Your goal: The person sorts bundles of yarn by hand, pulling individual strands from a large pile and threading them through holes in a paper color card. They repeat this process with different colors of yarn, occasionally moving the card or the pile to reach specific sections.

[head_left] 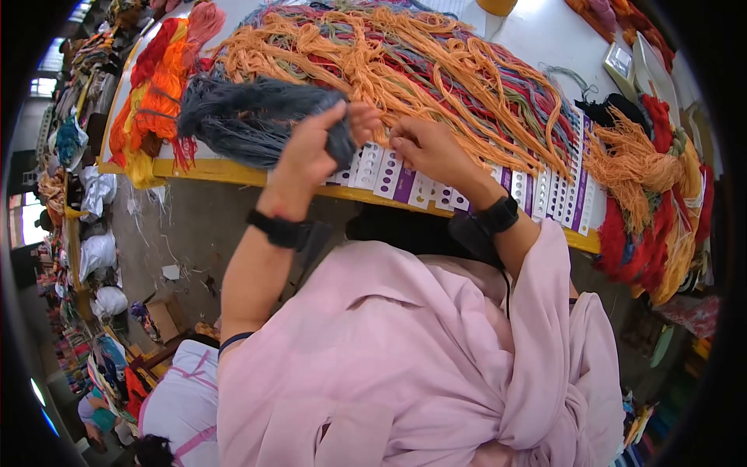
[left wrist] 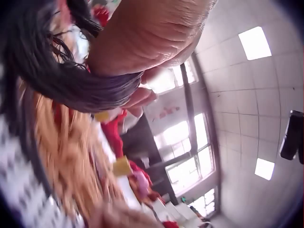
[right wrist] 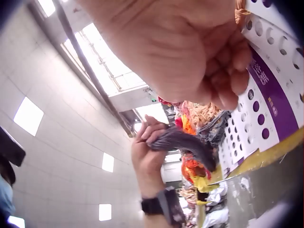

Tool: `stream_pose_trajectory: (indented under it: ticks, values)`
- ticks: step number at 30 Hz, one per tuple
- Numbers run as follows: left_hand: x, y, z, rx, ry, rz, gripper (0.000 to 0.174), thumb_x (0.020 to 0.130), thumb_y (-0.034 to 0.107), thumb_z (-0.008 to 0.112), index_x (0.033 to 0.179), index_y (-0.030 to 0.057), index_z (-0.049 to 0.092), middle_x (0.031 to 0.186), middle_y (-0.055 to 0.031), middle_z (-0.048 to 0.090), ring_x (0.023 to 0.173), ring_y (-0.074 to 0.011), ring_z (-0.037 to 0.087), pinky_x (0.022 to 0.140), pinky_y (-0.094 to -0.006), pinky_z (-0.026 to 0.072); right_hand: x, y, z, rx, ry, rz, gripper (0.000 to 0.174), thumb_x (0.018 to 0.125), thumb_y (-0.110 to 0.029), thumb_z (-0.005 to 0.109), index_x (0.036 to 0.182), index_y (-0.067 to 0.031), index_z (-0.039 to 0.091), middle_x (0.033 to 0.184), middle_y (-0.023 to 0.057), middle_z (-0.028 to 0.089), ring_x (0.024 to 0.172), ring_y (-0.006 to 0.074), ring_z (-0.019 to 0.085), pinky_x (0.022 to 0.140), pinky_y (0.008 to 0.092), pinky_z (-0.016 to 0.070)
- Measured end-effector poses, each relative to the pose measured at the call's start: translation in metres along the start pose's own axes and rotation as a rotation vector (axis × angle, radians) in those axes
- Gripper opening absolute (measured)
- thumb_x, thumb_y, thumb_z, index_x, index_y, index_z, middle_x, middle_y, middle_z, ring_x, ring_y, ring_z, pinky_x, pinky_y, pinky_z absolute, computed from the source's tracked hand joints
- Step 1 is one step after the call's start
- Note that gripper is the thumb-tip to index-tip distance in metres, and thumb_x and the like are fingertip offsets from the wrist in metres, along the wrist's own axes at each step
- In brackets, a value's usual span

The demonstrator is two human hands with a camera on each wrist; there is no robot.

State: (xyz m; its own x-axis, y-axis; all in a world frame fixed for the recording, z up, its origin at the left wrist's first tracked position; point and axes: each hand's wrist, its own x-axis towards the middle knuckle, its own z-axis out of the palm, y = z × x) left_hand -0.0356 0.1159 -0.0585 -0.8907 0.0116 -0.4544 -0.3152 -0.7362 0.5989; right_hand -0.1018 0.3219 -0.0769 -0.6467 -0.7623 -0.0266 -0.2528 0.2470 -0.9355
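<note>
A white table with a yellow edge stood in front of the person, bearing mixed yarn with orange strands on top and punched cards along the near side. The left hand gripped one end of the dark grey skein, with the thumb and fingers around the strands. The right hand was positioned over the cards, fingers curled; whether it pinched a strand could not be determined.

Skein location: the end was within the left-hand grip; the bulk extended outward to the left of it, beside the bright yarn bundle. Contact between the bulk and the table could not be confirmed.

Handling, as judged: light, soft and limp, with loose strands liable to snag or tangle rather than break as a bundle. The suitable hold was around the gathered end, taking all strands together; a hold on single strands risked pulling loops out.
</note>
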Motion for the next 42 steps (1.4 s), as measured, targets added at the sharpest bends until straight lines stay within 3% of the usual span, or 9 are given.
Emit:
stream_pose_trajectory:
  ticks: [3,6,10,13,19,27,33,36,42]
  values:
    - [-0.001,-0.009,-0.003,-0.171,-0.027,0.009,0.042,0.100,0.020,0.046,0.130,-0.0097,0.045,0.131,-0.0252,0.051,0.118,-0.0318,0.055,0.100,-0.0404,0.0468,0.006,-0.004,-0.001,0.060,-0.006,0.022,0.013,0.093,-0.011,0.057,0.091,0.0010,0.060,0.068,0.0021,0.060,0.058,0.0065,0.055,0.052,0.0221,0.0438]
    - [-0.008,-0.009,0.002,-0.155,-0.059,0.011,0.043,0.100,0.020,0.045,0.131,-0.0089,0.044,0.133,-0.0236,0.050,0.120,-0.0302,0.053,0.101,-0.0395,0.0466,0.012,-0.025,0.008,0.333,-0.004,0.199,0.012,0.093,-0.012,0.059,0.093,0.0000,0.060,0.070,0.0025,0.061,0.056,0.0054,0.053,0.049,0.0200,0.0410]
    - [-0.003,-0.010,-0.014,-0.101,-0.312,-0.029,0.042,0.100,0.022,0.046,0.130,-0.0075,0.045,0.129,-0.0205,0.053,0.120,-0.0279,0.054,0.099,-0.0402,0.0487,0.020,-0.025,0.028,0.631,-0.063,0.251,0.009,0.090,-0.011,0.061,0.090,-0.0020,0.061,0.069,0.0022,0.061,0.056,0.0066,0.055,0.050,0.0193,0.0404]
    - [-0.016,-0.012,-0.003,-0.143,-0.061,0.048,0.041,0.100,0.022,0.046,0.129,-0.0070,0.046,0.123,-0.0195,0.056,0.109,-0.0270,0.059,0.089,-0.0397,0.0531,0.024,-0.018,0.035,0.767,-0.032,0.243,0.009,0.092,-0.012,0.061,0.092,-0.0030,0.061,0.072,0.0009,0.061,0.061,0.0062,0.055,0.051,0.0193,0.0400]
    - [-0.017,-0.016,-0.001,0.048,-0.007,0.183,0.033,0.092,0.005,0.057,0.123,-0.0058,0.052,0.094,-0.0114,0.063,0.082,-0.0202,0.064,0.072,-0.0328,0.0553,0.012,-0.019,0.031,0.927,-0.005,0.263,0.010,0.096,-0.015,0.056,0.095,-0.0047,0.059,0.082,0.0019,0.063,0.067,0.0063,0.056,0.056,0.0195,0.0427]
    - [-0.021,-0.019,0.005,0.112,-0.006,0.210,0.039,0.085,-0.004,0.060,0.123,-0.0069,0.052,0.087,-0.0112,0.063,0.077,-0.0206,0.063,0.073,-0.0298,0.0531,0.008,-0.007,0.031,0.881,-0.013,0.264,0.013,0.100,-0.016,0.047,0.098,-0.0059,0.056,0.084,0.0028,0.064,0.065,0.0076,0.055,0.058,0.0215,0.0447]
    - [-0.018,-0.023,-0.004,0.028,0.007,0.244,0.034,0.086,-0.005,0.057,0.120,-0.0075,0.054,0.088,-0.0091,0.063,0.073,-0.0143,0.060,0.074,-0.0278,0.0531,0.006,-0.011,0.031,1.179,0.081,0.258,0.012,0.101,-0.016,0.045,0.099,-0.0074,0.053,0.084,0.0024,0.062,0.069,0.0089,0.055,0.062,0.0209,0.0438]
    - [-0.019,-0.022,-0.003,0.037,-0.012,0.214,0.034,0.086,-0.004,0.059,0.120,-0.0067,0.055,0.086,-0.0066,0.062,0.068,-0.0106,0.055,0.071,-0.0245,0.0505,0.003,-0.005,0.028,1.041,-0.045,0.251,0.012,0.101,-0.015,0.046,0.098,-0.0070,0.054,0.081,0.0022,0.061,0.068,0.0085,0.055,0.061,0.0207,0.0433]
    - [-0.023,-0.025,0.010,0.194,0.070,0.238,0.041,0.082,-0.003,0.068,0.121,-0.0046,0.056,0.082,-0.0009,0.060,0.066,-0.0073,0.051,0.064,-0.0198,0.0461,0.001,-0.014,0.030,0.729,-0.004,0.231,0.017,0.099,-0.018,0.051,0.093,-0.0047,0.058,0.073,0.0008,0.062,0.060,0.0060,0.055,0.054,0.0198,0.0433]
